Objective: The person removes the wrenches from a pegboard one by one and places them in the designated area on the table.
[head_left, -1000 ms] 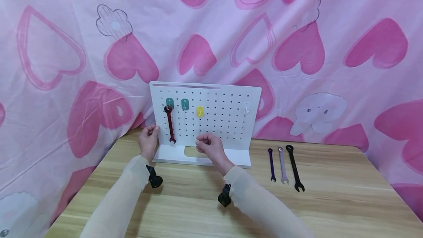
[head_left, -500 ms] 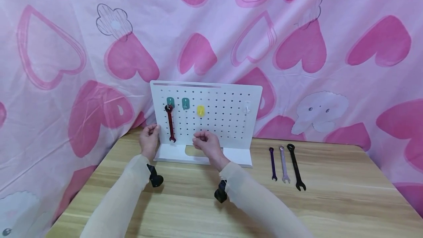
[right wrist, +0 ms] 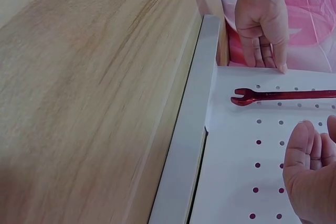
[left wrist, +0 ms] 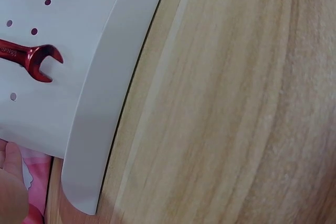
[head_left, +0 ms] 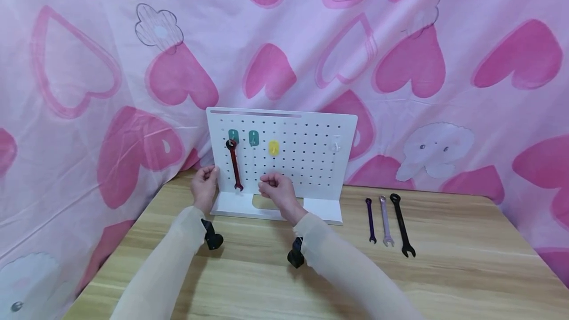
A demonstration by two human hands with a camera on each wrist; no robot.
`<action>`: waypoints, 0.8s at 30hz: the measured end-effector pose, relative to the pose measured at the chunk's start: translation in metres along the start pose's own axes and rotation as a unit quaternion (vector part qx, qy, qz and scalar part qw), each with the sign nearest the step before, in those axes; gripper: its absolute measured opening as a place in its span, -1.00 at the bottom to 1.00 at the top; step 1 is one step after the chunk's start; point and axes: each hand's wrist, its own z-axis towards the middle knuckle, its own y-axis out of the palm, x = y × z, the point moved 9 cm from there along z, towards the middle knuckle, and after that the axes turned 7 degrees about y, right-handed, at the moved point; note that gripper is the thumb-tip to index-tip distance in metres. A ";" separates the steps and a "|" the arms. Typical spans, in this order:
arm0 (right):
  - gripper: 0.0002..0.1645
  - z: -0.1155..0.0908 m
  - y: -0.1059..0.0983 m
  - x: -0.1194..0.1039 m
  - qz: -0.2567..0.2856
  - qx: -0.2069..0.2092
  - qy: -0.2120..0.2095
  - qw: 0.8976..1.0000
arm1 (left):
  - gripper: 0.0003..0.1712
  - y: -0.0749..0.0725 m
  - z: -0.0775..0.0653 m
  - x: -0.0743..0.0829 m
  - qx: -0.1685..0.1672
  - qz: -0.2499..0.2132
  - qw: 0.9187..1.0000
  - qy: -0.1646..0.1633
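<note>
A white pegboard (head_left: 306, 162) stands upright on its base at the back of the table. From the left green hook (head_left: 233, 135) hangs a red combination wrench (head_left: 235, 166), its open end down. My left hand (head_left: 204, 186) grips the pegboard's left edge, with a fingertip on the rim and other fingers behind it in the right wrist view. My right hand (head_left: 280, 194) hovers before the board's lower middle, fingers loosely bent and holding nothing. In the left wrist view the wrench's open jaw lies against the perforated panel, near the left hand's fingertips (left wrist: 13, 153).
A second green hook (head_left: 254, 138), a yellow hook (head_left: 273, 148) and a clear hook (head_left: 336, 143) are on the board. To its right lie a purple wrench (head_left: 371, 221), a silver wrench (head_left: 386, 221) and a black wrench (head_left: 402, 223) on the wooden table (head_left: 249, 270).
My right hand has shifted slightly left across the board's front. The head view has turned a little. My left hand stays at the board's edge, and the red wrench still hangs from its hook.
</note>
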 end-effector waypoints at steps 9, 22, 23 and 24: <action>-0.77 0.005 0.006 -0.004 0.001 -0.005 -0.005 1.000 | -0.67 0.001 -0.001 0.001 0.002 0.001 1.000 0.005; -0.71 0.011 0.014 -0.007 -0.011 0.000 -0.008 1.000 | -0.68 0.000 -0.001 0.001 0.002 -0.015 1.000 0.011; -0.70 0.011 0.015 -0.007 -0.011 0.000 -0.009 1.000 | -0.68 0.000 -0.001 0.001 0.001 -0.015 1.000 0.009; -0.70 0.012 0.015 -0.007 -0.010 0.000 -0.009 1.000 | -0.68 0.001 -0.001 0.001 -0.001 -0.015 1.000 0.006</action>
